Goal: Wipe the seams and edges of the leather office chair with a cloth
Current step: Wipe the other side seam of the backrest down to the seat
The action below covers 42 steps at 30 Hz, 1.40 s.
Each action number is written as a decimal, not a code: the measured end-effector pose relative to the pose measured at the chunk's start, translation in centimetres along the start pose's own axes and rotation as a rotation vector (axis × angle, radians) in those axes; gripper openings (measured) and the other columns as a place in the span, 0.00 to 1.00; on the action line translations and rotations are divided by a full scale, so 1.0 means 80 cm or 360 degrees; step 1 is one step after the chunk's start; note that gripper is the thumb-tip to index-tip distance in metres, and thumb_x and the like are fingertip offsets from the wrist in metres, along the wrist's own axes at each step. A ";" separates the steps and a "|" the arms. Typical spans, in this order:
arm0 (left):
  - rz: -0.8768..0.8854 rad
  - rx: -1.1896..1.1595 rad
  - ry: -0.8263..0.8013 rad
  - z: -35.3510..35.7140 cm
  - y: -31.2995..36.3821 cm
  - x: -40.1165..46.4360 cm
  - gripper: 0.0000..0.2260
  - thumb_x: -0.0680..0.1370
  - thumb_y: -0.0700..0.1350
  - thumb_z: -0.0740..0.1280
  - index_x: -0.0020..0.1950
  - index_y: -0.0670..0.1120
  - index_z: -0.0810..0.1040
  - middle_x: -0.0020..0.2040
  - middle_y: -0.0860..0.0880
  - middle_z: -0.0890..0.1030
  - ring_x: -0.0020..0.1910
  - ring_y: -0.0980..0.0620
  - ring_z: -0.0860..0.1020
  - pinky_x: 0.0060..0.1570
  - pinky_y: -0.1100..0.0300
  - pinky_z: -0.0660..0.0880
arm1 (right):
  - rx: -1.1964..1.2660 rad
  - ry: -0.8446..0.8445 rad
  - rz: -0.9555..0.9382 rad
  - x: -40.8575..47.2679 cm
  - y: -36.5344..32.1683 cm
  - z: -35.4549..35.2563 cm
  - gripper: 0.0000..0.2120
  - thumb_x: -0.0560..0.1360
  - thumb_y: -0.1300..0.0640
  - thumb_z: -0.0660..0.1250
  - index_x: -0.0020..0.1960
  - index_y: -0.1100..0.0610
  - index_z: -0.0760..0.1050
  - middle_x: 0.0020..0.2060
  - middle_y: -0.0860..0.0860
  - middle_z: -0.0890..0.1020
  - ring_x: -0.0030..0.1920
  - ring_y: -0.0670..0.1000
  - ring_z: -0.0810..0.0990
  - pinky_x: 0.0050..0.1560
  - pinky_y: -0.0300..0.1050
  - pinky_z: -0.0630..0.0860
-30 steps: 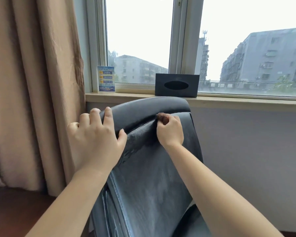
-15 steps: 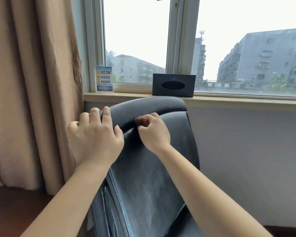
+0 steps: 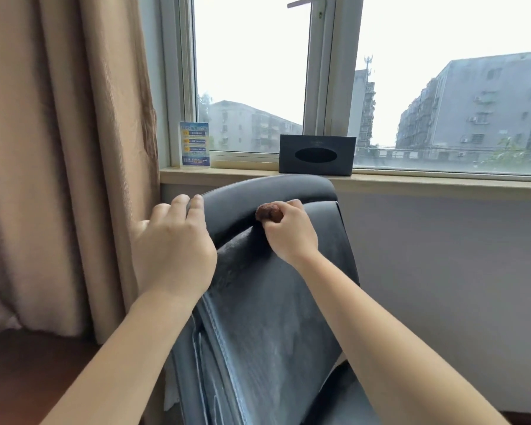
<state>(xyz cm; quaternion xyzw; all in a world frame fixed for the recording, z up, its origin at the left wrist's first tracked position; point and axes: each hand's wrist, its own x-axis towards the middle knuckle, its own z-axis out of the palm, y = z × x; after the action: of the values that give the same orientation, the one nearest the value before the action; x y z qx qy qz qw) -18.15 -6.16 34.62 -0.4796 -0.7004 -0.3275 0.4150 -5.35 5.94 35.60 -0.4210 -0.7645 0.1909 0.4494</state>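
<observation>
A black leather chair (image 3: 276, 317) stands in front of a window, with its back facing the person. The left hand (image 3: 174, 250) holds the top left edge of the chair's back, with the fingers curled over the rim. The right hand (image 3: 288, 234) grips a small brown cloth (image 3: 269, 213) (it is balled up tight, so only a lump of it shows above the fist). The cloth touches the seam where the padded top roll of the chair meets the flat back panel. The back panel looks dusty and grey, with a line of stitches down its left side.

Behind the chair runs a windowsill (image 3: 442, 184). A black tissue box (image 3: 317, 154) stands on it, just above the chair's top. A small blue card (image 3: 194, 144) stands on the sill too, well to the left of the box. A tan curtain (image 3: 68, 148) hangs on the left, just beside the left hand. Grey buildings show through the glass.
</observation>
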 end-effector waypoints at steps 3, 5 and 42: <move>-0.0009 0.0005 -0.0043 0.000 0.000 0.001 0.18 0.70 0.37 0.62 0.58 0.37 0.81 0.53 0.39 0.82 0.44 0.37 0.80 0.38 0.50 0.74 | -0.0028 0.0036 0.0014 0.006 -0.003 0.002 0.12 0.76 0.54 0.61 0.55 0.46 0.79 0.53 0.45 0.74 0.52 0.50 0.75 0.46 0.44 0.71; -0.0010 0.0002 -0.0078 -0.002 -0.001 0.001 0.18 0.70 0.37 0.62 0.58 0.37 0.81 0.53 0.39 0.82 0.44 0.37 0.80 0.39 0.50 0.75 | 0.0024 0.0056 -0.0068 -0.005 -0.005 0.006 0.11 0.75 0.56 0.63 0.54 0.47 0.80 0.52 0.43 0.76 0.51 0.50 0.76 0.47 0.44 0.73; -0.0062 -0.0815 -0.0156 -0.018 -0.035 -0.024 0.14 0.79 0.32 0.61 0.60 0.39 0.80 0.65 0.46 0.78 0.70 0.45 0.70 0.67 0.65 0.60 | 0.0020 -0.0073 -0.0732 -0.103 -0.050 0.032 0.13 0.73 0.57 0.65 0.57 0.49 0.77 0.52 0.42 0.79 0.53 0.47 0.76 0.46 0.44 0.73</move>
<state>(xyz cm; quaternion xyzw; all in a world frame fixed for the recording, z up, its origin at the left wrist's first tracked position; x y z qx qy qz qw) -20.05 -9.05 33.39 -0.5707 -0.6230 -0.4784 0.2395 -7.39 -2.89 32.62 -0.2286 -0.8491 0.0977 0.4662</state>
